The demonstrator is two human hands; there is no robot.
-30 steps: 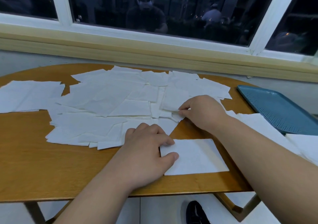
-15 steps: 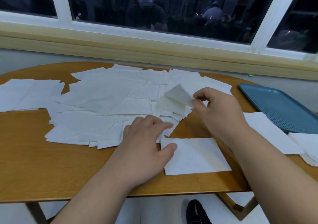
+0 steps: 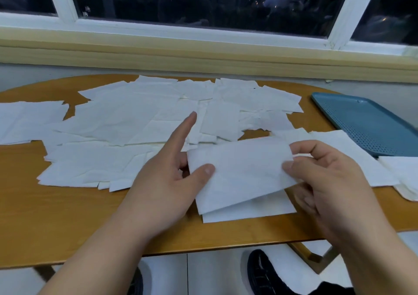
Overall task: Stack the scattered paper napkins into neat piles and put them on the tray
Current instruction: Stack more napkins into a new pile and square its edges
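Hands meet on one white sheet: the held napkin (image 3: 239,170), raised and tilted just above the wooden table (image 3: 67,215) near its front edge. The left hand (image 3: 162,181) grips its left end, thumb pressed on top and the lower fingers tucked behind it, while the index finger sticks out straight over the pile beyond. The right hand (image 3: 328,181) pinches the right end between thumb and fingertips.

Directly under the held napkin lies a lower napkin (image 3: 260,211), flat on the table, its front and right edges showing past the sheet above.

Behind the hands the scattered napkins (image 3: 135,118) cover most of the tabletop in an untidy, overlapping spread. More loose napkins (image 3: 352,159) lie to the right, just beside the near edge of the tray (image 3: 371,125) — a blue-green one with a dotted surface, sitting at the right end of the table.

A black shoe (image 3: 260,269) shows on the pale floor below the table edge, and a white-framed window (image 3: 203,29) with dark glass runs along the wall behind
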